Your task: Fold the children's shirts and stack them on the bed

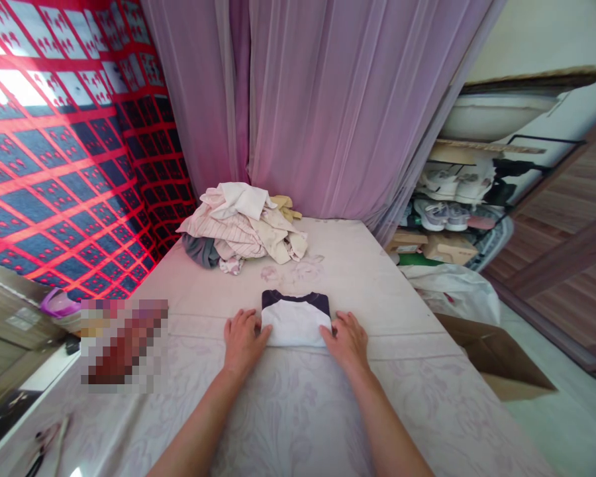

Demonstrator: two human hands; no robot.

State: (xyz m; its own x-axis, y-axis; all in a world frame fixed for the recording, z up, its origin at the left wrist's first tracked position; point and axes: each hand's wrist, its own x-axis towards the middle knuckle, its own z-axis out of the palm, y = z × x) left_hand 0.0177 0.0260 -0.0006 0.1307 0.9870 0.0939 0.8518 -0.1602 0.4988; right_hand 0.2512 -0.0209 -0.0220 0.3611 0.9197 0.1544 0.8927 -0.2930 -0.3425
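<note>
A small folded shirt [297, 319], with a white body and dark navy shoulders and neckband, lies flat on the bed with its neckline toward the far side. My left hand [243, 338] is at its left edge, the thumb over the white cloth and the fingers curled beside it. At the right edge, my right hand [347, 338] grips in the same way, thumb on top. The fingertips under or beside the edges are partly hidden. Beyond the shirt sits a heap of loose clothes [243, 225] in white, pink stripes, beige and grey.
The bed has a pale floral cover [298, 411]. Behind it hangs a purple curtain [328, 106], with a red and dark patterned cloth [79, 146] on the left. To the right stand a shoe rack [447, 215] and an open cardboard box [496, 351]. A blurred patch covers something at left.
</note>
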